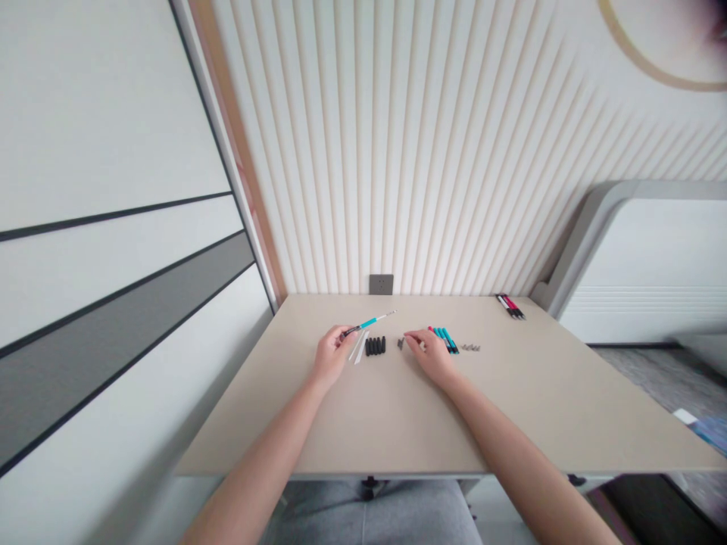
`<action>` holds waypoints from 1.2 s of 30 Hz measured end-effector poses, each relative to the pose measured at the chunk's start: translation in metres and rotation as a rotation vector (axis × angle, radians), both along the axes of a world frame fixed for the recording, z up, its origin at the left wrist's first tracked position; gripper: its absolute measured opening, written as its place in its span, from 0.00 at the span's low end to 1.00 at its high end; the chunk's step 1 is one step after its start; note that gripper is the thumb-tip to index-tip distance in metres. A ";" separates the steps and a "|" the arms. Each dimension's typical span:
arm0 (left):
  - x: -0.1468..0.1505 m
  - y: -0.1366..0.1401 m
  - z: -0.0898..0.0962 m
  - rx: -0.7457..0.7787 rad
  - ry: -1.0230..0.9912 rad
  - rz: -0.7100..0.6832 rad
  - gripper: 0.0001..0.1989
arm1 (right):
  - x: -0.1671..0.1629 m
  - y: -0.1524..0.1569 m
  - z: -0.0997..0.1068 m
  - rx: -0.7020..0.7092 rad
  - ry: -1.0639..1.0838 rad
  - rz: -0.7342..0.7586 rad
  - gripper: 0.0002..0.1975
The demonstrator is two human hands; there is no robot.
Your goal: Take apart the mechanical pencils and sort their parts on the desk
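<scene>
My left hand is closed on a slim pen with a dark end, a teal middle and a thin pale end that points up and to the right. Below it lie several thin white sticks, and beside those a row of short black tubes. My right hand has its thumb and fingertips pinched together just above some small grey pieces; whatever is between the fingertips is too small to make out. Several teal barrels with dark ends lie beside that hand, partly covered by it.
Small metallic pieces lie right of the teal barrels. Several pens in white, red and black rest near the table's far right corner. A socket is on the ribbed wall behind. A white cabinet stands at left.
</scene>
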State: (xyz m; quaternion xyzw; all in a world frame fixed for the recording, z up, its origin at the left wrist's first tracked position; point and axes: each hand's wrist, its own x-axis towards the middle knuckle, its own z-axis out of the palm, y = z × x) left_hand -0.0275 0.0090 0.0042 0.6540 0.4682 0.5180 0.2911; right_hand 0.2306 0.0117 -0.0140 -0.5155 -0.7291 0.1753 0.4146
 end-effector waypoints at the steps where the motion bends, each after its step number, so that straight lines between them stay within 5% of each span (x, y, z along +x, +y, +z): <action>1: 0.000 0.000 0.000 -0.001 -0.005 0.003 0.15 | -0.003 -0.001 0.000 0.029 -0.082 0.022 0.18; 10: 0.004 -0.003 0.001 0.021 0.117 -0.019 0.13 | -0.030 -0.006 0.006 0.102 -0.526 0.098 0.16; 26: 0.006 -0.006 0.003 0.040 0.197 -0.054 0.11 | -0.036 0.002 0.007 0.118 -0.468 0.022 0.10; 30: 0.007 -0.007 0.003 0.037 0.199 -0.078 0.12 | -0.026 0.004 0.007 0.065 -0.290 -0.054 0.12; 36: 0.006 -0.006 0.002 0.031 0.200 -0.072 0.13 | 0.020 0.006 0.010 -0.131 0.340 -0.094 0.20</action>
